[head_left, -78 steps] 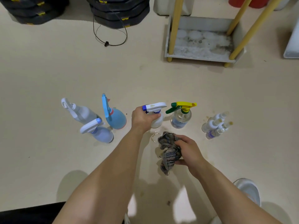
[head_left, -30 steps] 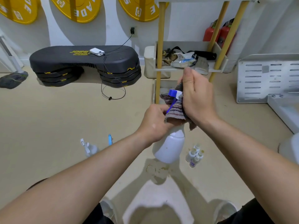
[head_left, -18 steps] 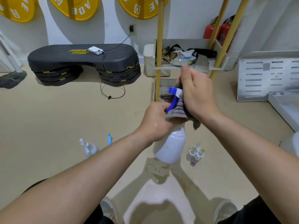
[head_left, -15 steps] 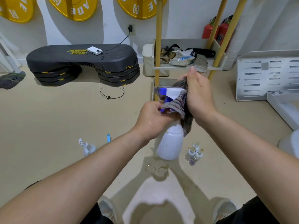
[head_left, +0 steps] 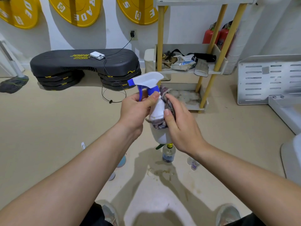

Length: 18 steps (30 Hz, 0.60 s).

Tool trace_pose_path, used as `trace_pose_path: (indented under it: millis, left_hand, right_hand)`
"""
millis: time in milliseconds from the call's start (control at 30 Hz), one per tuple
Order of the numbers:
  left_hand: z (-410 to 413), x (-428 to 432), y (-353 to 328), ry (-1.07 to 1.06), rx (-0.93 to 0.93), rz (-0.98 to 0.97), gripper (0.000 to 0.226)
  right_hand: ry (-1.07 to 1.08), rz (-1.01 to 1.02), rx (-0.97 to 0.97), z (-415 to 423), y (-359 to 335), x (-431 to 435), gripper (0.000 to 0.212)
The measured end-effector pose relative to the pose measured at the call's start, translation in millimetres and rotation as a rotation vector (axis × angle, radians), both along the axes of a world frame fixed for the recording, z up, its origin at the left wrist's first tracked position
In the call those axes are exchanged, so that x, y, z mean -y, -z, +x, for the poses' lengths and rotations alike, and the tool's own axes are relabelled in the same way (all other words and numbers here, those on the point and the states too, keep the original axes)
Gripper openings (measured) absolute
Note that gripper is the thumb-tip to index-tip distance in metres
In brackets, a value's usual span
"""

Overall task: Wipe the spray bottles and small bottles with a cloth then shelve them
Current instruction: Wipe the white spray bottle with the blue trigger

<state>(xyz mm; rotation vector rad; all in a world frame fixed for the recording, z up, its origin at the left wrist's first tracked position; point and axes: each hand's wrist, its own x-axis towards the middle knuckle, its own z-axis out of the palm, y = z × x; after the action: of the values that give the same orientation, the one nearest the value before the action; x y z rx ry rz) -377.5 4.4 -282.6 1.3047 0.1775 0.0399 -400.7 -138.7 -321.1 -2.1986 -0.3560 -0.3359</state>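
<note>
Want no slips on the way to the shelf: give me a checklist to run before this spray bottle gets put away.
1. Grip: the left hand holds the white spray bottle at its neck, under the trigger: ok.
2. Cloth pressed by the right hand against the bottle's body: ok.
3. Bottle wiped all round: cannot tell.
4. Bottom shelf tier has bare room: ok, though stained.
5. Middle shelf tier free: not ok, cluttered.
6. Floor dry underfoot: cannot tell, a blotchy patch lies near the feet.
</note>
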Motion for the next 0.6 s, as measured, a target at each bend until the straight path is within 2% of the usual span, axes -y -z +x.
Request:
trace_pose_path:
  millis: [100,200,267,367,467,600]
  left_hand:
    - [4.0,-11.4,-5.9,-0.054,-0.009,-0.056,0.004]
    - [6.2,-15.2,-8.3,-0.064,-0.016,-0.073,0.002]
    - [5.8,-10.1,-6.9,-0.058,-0.038,-0.09,0.003]
    - [1.7,1.9,-3.0,-0.014,-0.073,-0.112,0.012]
    - [-0.1,9.0,1.4,-0.035,-0.097,-0.091,0.02]
    - [9.4,-2.0,-5.8,-0.158,-0.112,-0.081,0.013]
  right_hand:
    - [0.011,0.009,-0.041,-4.6,8.3,-1.8,0.048]
    - [0.073,0.155,-0.147,-6.8,13.6,-5.7,0.042]
    - [0.104,0.176,-0.083,-5.0,8.2,-7.3,0.039]
    - [0.045,-0.041,0.115,-2.1,-6.2,-10.0,0.044]
    - [0.044,-0.233,0.168,-5.0,-9.3,-15.9,0.053]
    - [-0.027,-0.496,0.309,-9.9,7.4,-13.8,0.057]
